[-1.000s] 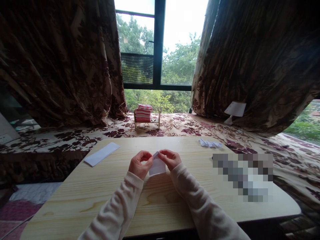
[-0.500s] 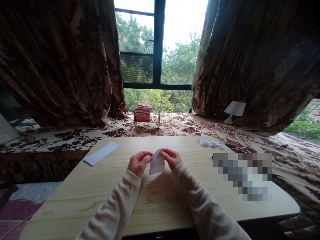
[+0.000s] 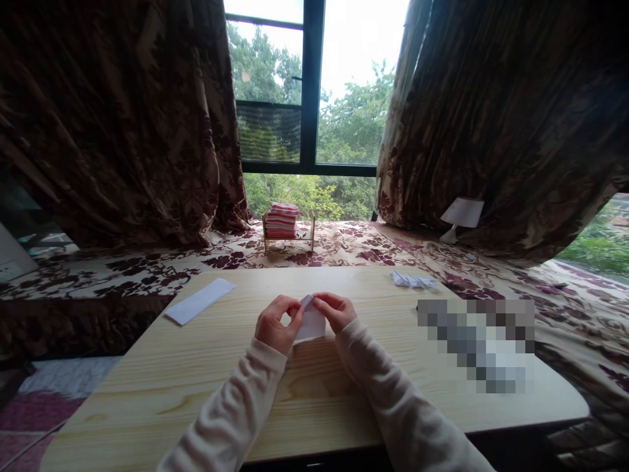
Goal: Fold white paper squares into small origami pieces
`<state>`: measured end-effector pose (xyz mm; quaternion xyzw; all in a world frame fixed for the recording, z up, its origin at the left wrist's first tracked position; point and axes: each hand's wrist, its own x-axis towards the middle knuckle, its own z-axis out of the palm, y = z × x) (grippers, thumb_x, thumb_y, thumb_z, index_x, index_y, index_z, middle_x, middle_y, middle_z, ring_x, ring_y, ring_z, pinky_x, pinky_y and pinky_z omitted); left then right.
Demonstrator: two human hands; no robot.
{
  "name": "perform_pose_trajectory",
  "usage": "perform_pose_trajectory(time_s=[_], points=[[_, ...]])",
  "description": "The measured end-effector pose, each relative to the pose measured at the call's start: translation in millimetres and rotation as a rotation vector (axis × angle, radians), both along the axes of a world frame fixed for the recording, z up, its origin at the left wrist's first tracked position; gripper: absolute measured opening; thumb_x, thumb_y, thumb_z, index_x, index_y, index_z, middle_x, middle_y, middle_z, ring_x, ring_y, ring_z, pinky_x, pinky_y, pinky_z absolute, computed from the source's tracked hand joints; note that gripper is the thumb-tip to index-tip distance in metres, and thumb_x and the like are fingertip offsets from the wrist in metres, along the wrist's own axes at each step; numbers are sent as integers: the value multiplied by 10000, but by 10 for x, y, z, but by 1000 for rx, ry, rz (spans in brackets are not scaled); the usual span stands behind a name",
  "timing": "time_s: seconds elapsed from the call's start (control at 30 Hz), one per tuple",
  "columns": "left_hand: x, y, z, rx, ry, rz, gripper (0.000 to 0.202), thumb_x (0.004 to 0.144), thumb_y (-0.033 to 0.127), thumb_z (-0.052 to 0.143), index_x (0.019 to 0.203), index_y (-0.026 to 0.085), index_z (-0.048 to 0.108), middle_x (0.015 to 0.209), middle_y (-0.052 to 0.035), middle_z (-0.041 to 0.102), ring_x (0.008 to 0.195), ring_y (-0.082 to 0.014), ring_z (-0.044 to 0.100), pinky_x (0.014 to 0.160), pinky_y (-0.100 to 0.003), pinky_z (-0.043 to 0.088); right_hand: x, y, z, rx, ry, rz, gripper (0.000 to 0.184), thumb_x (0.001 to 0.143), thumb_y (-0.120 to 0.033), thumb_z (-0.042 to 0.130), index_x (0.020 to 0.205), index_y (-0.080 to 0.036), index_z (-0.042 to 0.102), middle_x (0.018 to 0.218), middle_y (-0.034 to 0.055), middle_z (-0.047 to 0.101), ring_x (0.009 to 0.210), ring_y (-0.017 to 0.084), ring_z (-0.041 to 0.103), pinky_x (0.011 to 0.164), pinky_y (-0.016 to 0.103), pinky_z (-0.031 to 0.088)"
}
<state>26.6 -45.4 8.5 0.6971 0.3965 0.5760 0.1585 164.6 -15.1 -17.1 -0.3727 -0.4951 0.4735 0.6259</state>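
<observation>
A small sheet of white paper [image 3: 311, 324] is held up over the middle of the table, its top edge folded at an angle. My left hand [image 3: 280, 322] is closed, thumb and forefinger pinching the paper's upper left corner. From the other side my right hand [image 3: 335, 311] pinches the top right of the same piece. Part of the paper is hidden behind my left fingers. To the left lies a flat strip of white paper [image 3: 200, 301]. Several small folded paper pieces [image 3: 413, 280] sit in a row at the far right of the table.
The pale wooden table [image 3: 147, 387] has a blurred-out patch [image 3: 476, 347] on its right side. Behind it, on a flower-patterned cloth, stand a small rack [image 3: 304, 238] with a stack of pink and white cloths [image 3: 282, 221] and a white lamp [image 3: 460, 214].
My left hand has shifted slightly right and turned, its thumb and forefinger now curled into a ring over the paper. My right hand has stayed nearly in place.
</observation>
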Motion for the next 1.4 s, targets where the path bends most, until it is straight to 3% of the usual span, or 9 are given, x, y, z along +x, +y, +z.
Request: perform_pose_trajectory(time_s=[0.43, 0.7, 1.07, 1.4], points=[[-2, 17, -44, -104, -31, -53, 66, 678, 200, 577, 622, 164, 575, 615, -9, 610, 595, -131, 570, 591, -235, 473, 11, -19, 9, -9, -28, 22, 248, 553, -378, 697, 654, -155, 666, 560, 0, 628, 499, 113, 520, 501, 234, 413], [6, -14, -3, -72, 5, -68, 82, 684, 176, 561, 603, 170, 565, 651, -12, 606, 641, -137, 569, 636, -249, 462, 16, -16, -1, -16, -45, 32, 279, 575, -410, 690, 657, -147, 644, 557, -4, 617, 484, 99, 512, 477, 214, 402], [1, 5, -52, 18, 51, -73, 70, 695, 161, 549, 638, 184, 582, 700, -21, 603, 687, -146, 569, 668, -258, 461, 0, -11, 6, 12, -27, 51, 293, 563, -424, 700, 659, -155, 634, 595, 7, 627, 513, 115, 541, 502, 228, 427], [0, -8, -42, -8, 24, -63, 67, 676, 154, 558, 620, 182, 582, 697, -17, 599, 687, -144, 566, 671, -255, 455, -9, -53, 40, 26, -36, 62, 248, 581, -384, 699, 648, -159, 622, 592, -6, 611, 518, 106, 533, 516, 225, 420]])
